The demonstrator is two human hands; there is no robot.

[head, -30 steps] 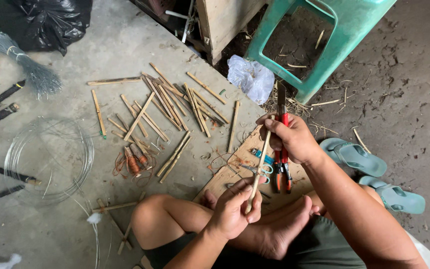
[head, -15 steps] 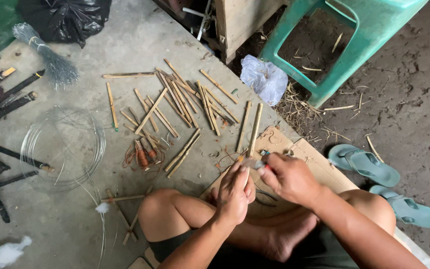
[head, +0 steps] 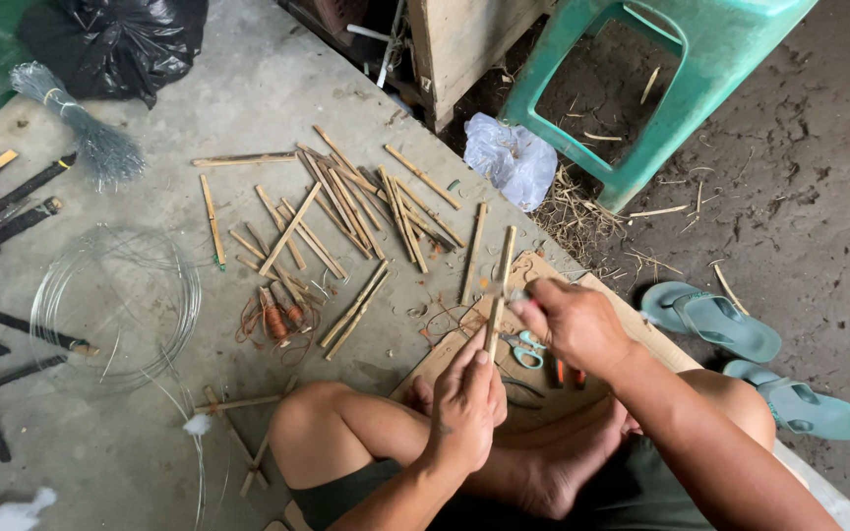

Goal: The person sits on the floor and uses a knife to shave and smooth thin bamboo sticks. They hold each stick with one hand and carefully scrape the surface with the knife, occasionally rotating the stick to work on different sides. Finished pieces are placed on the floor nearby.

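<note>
I sit on the floor with my legs folded over a piece of cardboard (head: 610, 295). My left hand (head: 466, 401) is closed around the lower part of a short bamboo stick (head: 493, 329), held upright over the cardboard. My right hand (head: 579, 324) is a fist around red-handled pliers (head: 565, 373), and their grey tip meets the stick's upper end. Small blue-handled scissors (head: 524, 348) lie on the cardboard between my hands.
Several cut bamboo sticks (head: 346, 211) are scattered on the concrete, beside orange thread spools (head: 277, 320). A wire coil (head: 115, 305), a wire bundle (head: 81, 128) and a black bag (head: 115, 39) lie left. A green stool (head: 661, 98), white bag (head: 510, 157) and flip-flops (head: 712, 321) are right.
My right hand has dropped with the pliers from an upright hold down to the stick's upper end. My left hand stays on the stick. The view has shifted slightly.
</note>
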